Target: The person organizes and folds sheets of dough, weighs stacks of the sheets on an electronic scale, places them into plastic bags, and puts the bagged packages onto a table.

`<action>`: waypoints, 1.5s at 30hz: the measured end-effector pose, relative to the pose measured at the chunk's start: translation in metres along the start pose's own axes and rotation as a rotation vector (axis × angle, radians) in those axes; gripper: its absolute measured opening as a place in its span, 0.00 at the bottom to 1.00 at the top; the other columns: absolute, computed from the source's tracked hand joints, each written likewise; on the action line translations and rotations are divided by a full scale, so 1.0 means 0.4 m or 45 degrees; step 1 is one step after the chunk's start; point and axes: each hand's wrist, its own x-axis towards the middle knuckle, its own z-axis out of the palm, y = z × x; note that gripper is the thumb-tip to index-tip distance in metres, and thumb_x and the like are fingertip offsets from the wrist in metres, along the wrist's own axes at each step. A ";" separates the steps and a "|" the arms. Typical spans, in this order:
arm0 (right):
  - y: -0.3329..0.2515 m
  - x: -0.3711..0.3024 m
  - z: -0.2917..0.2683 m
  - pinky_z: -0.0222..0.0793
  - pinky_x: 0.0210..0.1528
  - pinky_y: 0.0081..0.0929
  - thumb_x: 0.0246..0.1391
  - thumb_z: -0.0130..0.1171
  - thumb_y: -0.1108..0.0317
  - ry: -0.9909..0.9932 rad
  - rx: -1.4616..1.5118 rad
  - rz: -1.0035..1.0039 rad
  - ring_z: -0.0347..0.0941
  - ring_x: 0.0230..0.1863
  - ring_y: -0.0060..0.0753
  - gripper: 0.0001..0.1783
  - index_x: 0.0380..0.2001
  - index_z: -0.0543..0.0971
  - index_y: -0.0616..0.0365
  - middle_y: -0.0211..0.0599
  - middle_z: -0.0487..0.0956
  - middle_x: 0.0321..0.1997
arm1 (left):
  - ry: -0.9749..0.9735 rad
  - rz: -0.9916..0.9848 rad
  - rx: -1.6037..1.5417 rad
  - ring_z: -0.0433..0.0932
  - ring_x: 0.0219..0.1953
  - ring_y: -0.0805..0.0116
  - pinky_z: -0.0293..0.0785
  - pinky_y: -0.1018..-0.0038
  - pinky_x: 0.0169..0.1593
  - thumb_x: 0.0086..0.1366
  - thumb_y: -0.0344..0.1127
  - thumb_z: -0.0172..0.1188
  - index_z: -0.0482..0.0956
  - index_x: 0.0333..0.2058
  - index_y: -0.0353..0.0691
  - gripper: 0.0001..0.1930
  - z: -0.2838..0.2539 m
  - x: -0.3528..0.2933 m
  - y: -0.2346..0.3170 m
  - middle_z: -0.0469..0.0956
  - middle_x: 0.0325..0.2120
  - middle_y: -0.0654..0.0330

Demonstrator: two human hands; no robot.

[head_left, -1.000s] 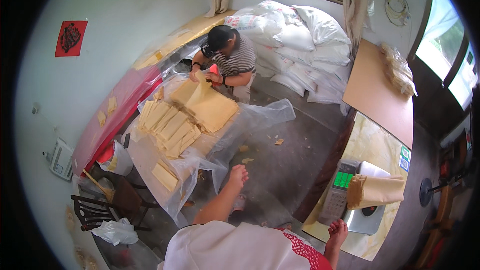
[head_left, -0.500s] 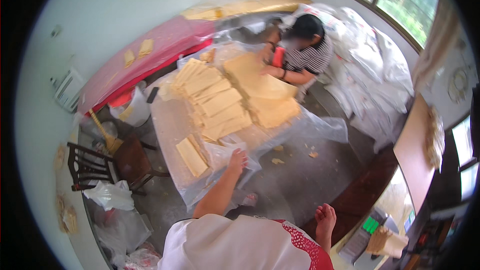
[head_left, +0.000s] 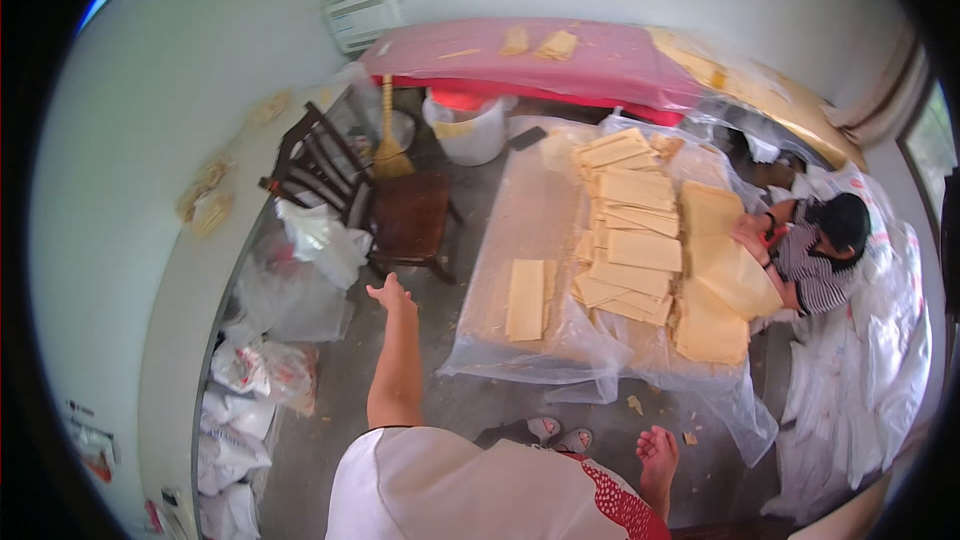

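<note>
My left hand point(head_left: 392, 292) reaches out over the floor in front of a dark wooden chair point(head_left: 410, 220), its fingers stretched out and nothing in them. A white plastic bag point(head_left: 318, 248) beside the chair is the nearest loose thing to it. At my right side hangs my right hand point(head_left: 657, 450), fingers curled in and nothing visible inside. Ahead, a low table point(head_left: 480, 325) covered in clear plastic bears stacks of folded pale-yellow sheets point(head_left: 638, 230). A smaller stack point(head_left: 528, 300) lies apart at its left. Neither hand touches these.
A person point(head_left: 820, 250) in a striped top handles a large yellow sheet point(head_left: 735, 270) at the table's right. White sacks point(head_left: 870, 330) pile behind them. A white bucket point(head_left: 470, 130) and a broom point(head_left: 390, 145) stand beyond the chair. More bags point(head_left: 265, 375) line the left wall.
My view has swung left. My left hand has gone from beside the table's plastic cover to the open floor by the chair. My right hand stays low at my side.
</note>
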 end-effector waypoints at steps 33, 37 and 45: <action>-1.083 0.401 -0.863 0.70 0.31 0.25 0.56 0.54 0.62 0.200 -0.814 -1.009 0.75 0.27 0.27 0.10 0.31 0.79 0.58 0.34 0.78 0.25 | -1.116 2.525 -2.705 0.67 0.57 0.41 0.70 0.59 0.54 0.55 0.62 0.60 0.58 0.62 0.33 0.46 0.425 -1.397 1.387 0.55 0.63 0.38; -1.226 0.441 -0.730 0.70 0.30 0.27 0.54 0.55 0.64 0.318 -0.623 -1.308 0.75 0.27 0.30 0.09 0.31 0.78 0.58 0.35 0.78 0.25 | -0.823 2.401 -3.032 0.67 0.57 0.42 0.70 0.59 0.54 0.56 0.62 0.59 0.57 0.62 0.33 0.46 0.392 -1.377 1.453 0.55 0.63 0.38; -0.930 0.870 -0.142 0.71 0.30 0.30 0.50 0.56 0.66 -0.061 -0.305 -1.050 0.75 0.26 0.36 0.07 0.29 0.77 0.59 0.37 0.77 0.26 | -0.930 2.668 -2.531 0.67 0.58 0.43 0.70 0.60 0.54 0.56 0.61 0.59 0.55 0.63 0.34 0.46 0.479 -1.262 1.400 0.55 0.63 0.38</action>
